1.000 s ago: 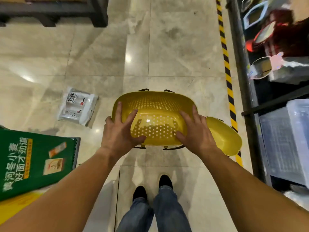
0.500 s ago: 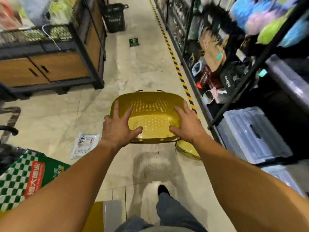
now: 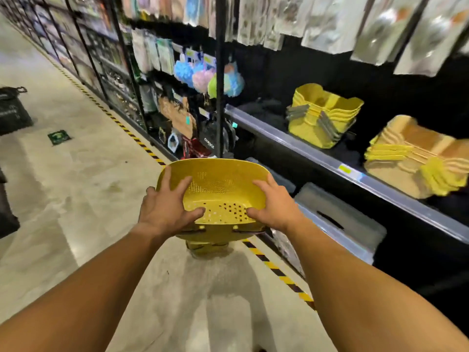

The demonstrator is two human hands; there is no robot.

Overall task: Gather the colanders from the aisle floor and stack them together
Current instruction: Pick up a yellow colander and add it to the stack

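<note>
I hold a yellow perforated colander (image 3: 218,189) in front of me, well above the floor, tilted so its inside faces me. My left hand (image 3: 165,209) grips its left rim, thumb inside the bowl. My right hand (image 3: 275,207) grips the right rim the same way. Below the held colander another yellow piece (image 3: 206,246) shows; whether it is nested under it or lies on the floor I cannot tell. On the shelf to the right stand a stack of yellow colanders (image 3: 322,115) and a second, more orange stack (image 3: 416,158).
A dark shelf unit (image 3: 317,158) runs along the right, with hanging goods above and clear plastic bins (image 3: 340,222) below. Yellow-black tape (image 3: 276,270) marks the floor edge. A black basket (image 3: 12,110) stands far left on the tiled aisle.
I have lifted the colander from near the floor and my view has swung up and right toward the shelf. The green box and white packet have left the view.
</note>
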